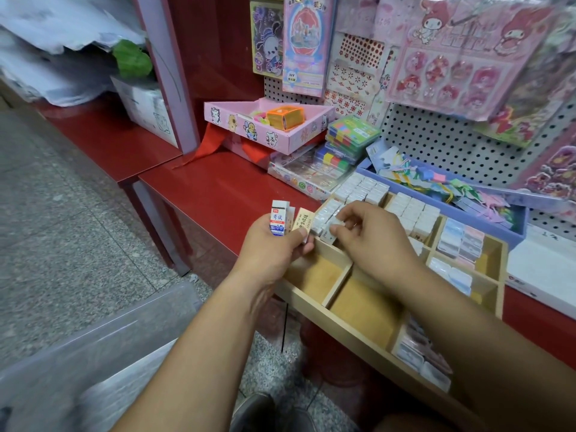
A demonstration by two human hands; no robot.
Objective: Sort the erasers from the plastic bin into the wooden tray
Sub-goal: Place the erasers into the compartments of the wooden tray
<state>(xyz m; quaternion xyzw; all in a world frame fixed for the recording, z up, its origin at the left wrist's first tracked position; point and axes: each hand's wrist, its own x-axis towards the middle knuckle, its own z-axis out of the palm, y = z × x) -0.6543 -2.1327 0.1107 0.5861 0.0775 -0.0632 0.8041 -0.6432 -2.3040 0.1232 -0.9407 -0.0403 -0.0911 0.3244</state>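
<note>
Holding a few small paper-sleeved rectangular erasers (278, 218) upright, our left hand (271, 251) curls its fingers (300, 241) round them. Just right of those fingers, our right hand (374, 238) pinches a white wrapped eraser (327, 236) at the compartmented wooden tray (314, 272) on the red bench (218, 188).

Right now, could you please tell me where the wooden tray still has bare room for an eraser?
In the tray, the near-left corner compartment and its neighbour are bare, bordered by front wall and dividers. The red shelf left of the tray is free too. Crowded: far rows of white erasers and the right-hand packs.
</note>
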